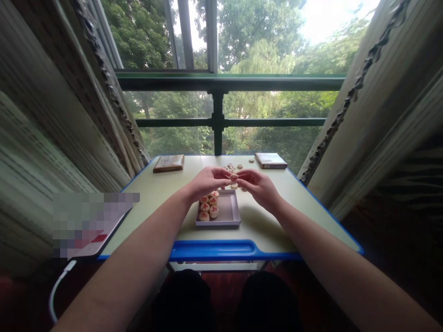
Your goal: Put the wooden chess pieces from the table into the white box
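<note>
Between my two hands, above the far edge of a shallow white box (236, 216), is a round xiangqi piece (234, 177) with a red character on its face. The fingertips of my left hand (209, 182) pinch it from the left, and those of my right hand (259, 184) from the right. Several more pieces (205, 207) with red characters lie face up in the left part of the box; my left hand hides some of that side. Beyond my hands, loose pieces (240, 166) are scattered on the table, partly covered by my fingers.
The pale table (145, 207) has a blue rim with a blue pen groove (214, 249) at the front. A brown-edged box (169, 163) lies at the back left, a flat box (271, 160) at the back right. A white cable (57, 286) hangs at the left.
</note>
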`<state>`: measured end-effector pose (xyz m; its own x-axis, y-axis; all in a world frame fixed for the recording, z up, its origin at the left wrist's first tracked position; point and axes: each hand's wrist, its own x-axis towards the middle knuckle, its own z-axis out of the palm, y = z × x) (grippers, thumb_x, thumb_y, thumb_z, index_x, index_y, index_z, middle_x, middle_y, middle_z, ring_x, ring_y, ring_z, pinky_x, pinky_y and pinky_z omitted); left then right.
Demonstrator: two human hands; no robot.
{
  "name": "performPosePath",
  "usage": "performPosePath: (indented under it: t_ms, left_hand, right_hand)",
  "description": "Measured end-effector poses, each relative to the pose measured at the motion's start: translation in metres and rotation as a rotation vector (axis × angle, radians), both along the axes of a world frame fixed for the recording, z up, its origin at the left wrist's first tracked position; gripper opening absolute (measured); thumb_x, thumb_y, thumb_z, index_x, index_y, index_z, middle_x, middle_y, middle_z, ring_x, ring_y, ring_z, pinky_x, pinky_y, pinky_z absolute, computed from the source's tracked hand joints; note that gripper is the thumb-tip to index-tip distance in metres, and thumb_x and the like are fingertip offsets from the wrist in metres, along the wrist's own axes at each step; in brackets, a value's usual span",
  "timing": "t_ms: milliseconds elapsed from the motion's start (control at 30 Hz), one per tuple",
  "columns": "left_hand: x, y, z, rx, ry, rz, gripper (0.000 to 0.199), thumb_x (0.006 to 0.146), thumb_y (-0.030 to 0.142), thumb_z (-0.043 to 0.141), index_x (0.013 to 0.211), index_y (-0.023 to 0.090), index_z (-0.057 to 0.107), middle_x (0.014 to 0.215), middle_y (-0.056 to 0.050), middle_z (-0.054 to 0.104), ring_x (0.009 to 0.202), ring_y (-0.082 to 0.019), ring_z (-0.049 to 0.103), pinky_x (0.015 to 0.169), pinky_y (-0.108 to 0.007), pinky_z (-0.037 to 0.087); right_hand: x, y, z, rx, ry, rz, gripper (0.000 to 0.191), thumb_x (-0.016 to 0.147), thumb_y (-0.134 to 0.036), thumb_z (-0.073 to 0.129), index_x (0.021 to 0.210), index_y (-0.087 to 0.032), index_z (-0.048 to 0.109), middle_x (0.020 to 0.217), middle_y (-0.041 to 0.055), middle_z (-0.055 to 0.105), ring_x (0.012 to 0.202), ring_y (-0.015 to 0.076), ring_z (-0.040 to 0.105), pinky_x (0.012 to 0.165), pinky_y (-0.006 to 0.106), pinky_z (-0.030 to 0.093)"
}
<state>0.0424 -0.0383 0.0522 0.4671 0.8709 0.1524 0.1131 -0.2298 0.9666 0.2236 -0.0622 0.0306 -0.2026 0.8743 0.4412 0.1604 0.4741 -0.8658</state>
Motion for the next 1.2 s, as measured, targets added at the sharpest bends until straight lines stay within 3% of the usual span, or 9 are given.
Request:
performPosePath:
  t_ms: [67,167,267,333,500,667,800,900,1200]
  left_hand:
    - [0.0,0.002,-0.002,-0.025,-0.004,0.04,0.021,0.062,0.017,0.069,0.082,0.011,0.064,0.077,-0.006,0.067,0.064,-0.011,0.058,0.057,-0.024,0.043]
    - [-0.001,0.007,-0.005,-0.04,-0.009,0.116,0.02,0.061,0.018,0.069,0.077,0.011,0.062,0.069,-0.003,0.065,0.055,-0.009,0.054,0.049,-0.021,0.038]
    - [-0.002,0.011,-0.007,-0.05,-0.031,0.137,0.02,0.059,0.018,0.069,0.076,0.011,0.061,0.067,-0.003,0.063,0.051,-0.008,0.052,0.044,-0.02,0.033]
    - [-0.002,0.012,-0.007,-0.044,-0.039,0.161,0.019,0.059,0.017,0.069,0.075,0.011,0.06,0.067,-0.003,0.064,0.05,-0.007,0.052,0.044,-0.02,0.033]
    - [-0.001,0.011,-0.005,-0.02,-0.059,0.206,0.019,0.058,0.018,0.069,0.074,0.012,0.06,0.067,-0.002,0.065,0.049,-0.007,0.051,0.046,-0.021,0.035]
    - [0.001,0.006,-0.003,-0.017,-0.056,0.142,0.026,0.059,0.017,0.07,0.084,0.011,0.064,0.071,-0.003,0.067,0.053,-0.008,0.054,0.051,-0.022,0.039]
    - [0.002,0.001,-0.003,-0.081,-0.025,-0.015,0.037,0.062,0.02,0.07,0.098,0.012,0.066,0.078,-0.007,0.07,0.063,-0.012,0.058,0.058,-0.024,0.042]
    - [0.002,0.001,-0.004,-0.115,-0.015,-0.082,0.034,0.062,0.021,0.072,0.094,0.012,0.067,0.084,-0.009,0.07,0.066,-0.013,0.06,0.06,-0.025,0.042]
    - [0.002,0.004,-0.009,-0.172,-0.059,-0.037,0.03,0.059,0.02,0.075,0.084,0.012,0.061,0.069,-0.004,0.065,0.059,-0.012,0.06,0.048,-0.019,0.036]
  right_hand:
    - [0.005,0.003,-0.001,0.055,-0.132,-0.13,0.025,0.079,-0.038,0.057,0.091,-0.016,0.06,0.081,0.0057,0.067,0.07,0.0158,0.062,0.06,0.028,0.049]
    - [0.015,0.011,-0.007,0.189,-0.522,-0.354,0.02,0.082,-0.031,0.053,0.088,-0.017,0.065,0.085,0.0077,0.066,0.075,0.0177,0.06,0.071,0.032,0.047]
    - [0.022,0.019,-0.015,0.211,-0.873,-0.354,0.015,0.078,-0.026,0.056,0.081,-0.017,0.068,0.087,0.0102,0.066,0.08,0.0205,0.059,0.078,0.033,0.045]
    - [0.023,0.02,-0.017,0.173,-0.949,-0.34,0.015,0.078,-0.026,0.056,0.077,-0.017,0.067,0.079,0.0085,0.066,0.075,0.0196,0.059,0.073,0.032,0.045]
    - [0.016,0.01,-0.008,0.158,-0.654,-0.34,0.01,0.072,-0.027,0.062,0.076,-0.018,0.062,0.076,0.0044,0.065,0.067,0.0153,0.057,0.065,0.029,0.047]
    - [0.002,0.0,-0.002,0.305,-0.266,-0.128,0.025,0.071,-0.031,0.066,0.091,-0.018,0.058,0.083,0.0041,0.06,0.069,0.0129,0.057,0.064,0.028,0.05]
    - [-0.002,-0.002,-0.002,0.425,-0.307,-0.153,0.019,0.073,-0.032,0.066,0.084,-0.019,0.059,0.081,0.0037,0.056,0.066,0.0123,0.053,0.062,0.028,0.049]
    - [0.0,-0.004,-0.002,0.463,-0.368,-0.194,0.019,0.074,-0.035,0.065,0.083,-0.02,0.058,0.079,0.0028,0.055,0.064,0.0122,0.051,0.061,0.028,0.048]
    - [0.0,-0.004,-0.001,0.462,-0.4,-0.286,0.024,0.073,-0.04,0.065,0.079,-0.02,0.051,0.078,0.0026,0.056,0.063,0.0125,0.051,0.058,0.026,0.045]
